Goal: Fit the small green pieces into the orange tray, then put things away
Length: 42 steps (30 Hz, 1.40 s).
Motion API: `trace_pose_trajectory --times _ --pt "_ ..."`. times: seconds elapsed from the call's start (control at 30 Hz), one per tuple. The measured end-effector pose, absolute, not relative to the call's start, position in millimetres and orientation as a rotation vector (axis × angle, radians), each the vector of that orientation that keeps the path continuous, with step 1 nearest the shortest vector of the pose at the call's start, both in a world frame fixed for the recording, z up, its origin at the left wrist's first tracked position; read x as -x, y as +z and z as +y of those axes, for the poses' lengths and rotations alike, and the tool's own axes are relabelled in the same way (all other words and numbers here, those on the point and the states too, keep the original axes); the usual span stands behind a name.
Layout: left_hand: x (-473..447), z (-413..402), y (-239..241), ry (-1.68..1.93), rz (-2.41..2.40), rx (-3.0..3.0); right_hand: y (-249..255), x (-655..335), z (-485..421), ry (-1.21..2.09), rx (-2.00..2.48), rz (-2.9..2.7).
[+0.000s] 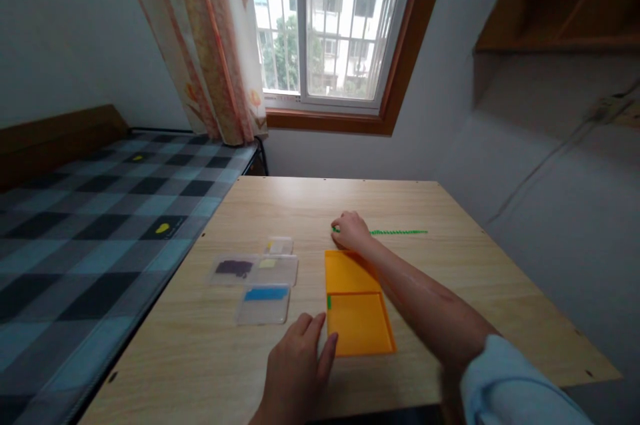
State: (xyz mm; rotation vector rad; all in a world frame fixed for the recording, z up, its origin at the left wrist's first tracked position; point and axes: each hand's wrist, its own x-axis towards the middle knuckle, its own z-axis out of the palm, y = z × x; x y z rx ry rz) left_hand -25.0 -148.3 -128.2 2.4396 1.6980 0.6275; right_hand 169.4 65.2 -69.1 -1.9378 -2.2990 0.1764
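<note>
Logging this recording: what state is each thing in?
Orange case: opened out flat
Green piece: inside case
Green row: straight, partly covered
Right hand: over row's left end
Left hand: at case's left edge
Blue strip: inside clear box
Purple pieces: clustered together
Curtain: drawn aside

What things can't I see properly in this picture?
All in the head view:
Whether the green row runs under the right hand: the hand covers it.
Upper right corner of the orange box: behind the right arm.
How many purple bits: too small, blurred.
Arm of the left hand: cut off by the bottom edge.
</note>
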Motion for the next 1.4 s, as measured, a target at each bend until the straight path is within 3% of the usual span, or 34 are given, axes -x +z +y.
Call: trace_pose_trajectory --times 0.27,0.47,0.7,1.2,1.4 --pt "26.7 -148.7 -117.6 0.591 1.650 -2.462 -52.9 -166.8 55.7 0.190 1.833 -2.266" --pt "23.3 -149.4 -113.4 0.531 1.677 -2.453 -25.8 -183.9 -19.6 0.258 1.508 -2.312" --pt "22.4 -149.5 -110.8 0.491 1.690 -2.452 -64.7 -197.9 -115.0 0.449 1.506 -2.458" --pt "20.4 -150.7 -100.6 0.407 1.693 -2.410 -75.8 -191.8 -118.9 0.240 1.383 -2.501" --pt "22.4 -150.9 -104.6 0.433 1.674 -2.425 -74.2 -183.3 -120.3 0.330 1.428 -2.533"
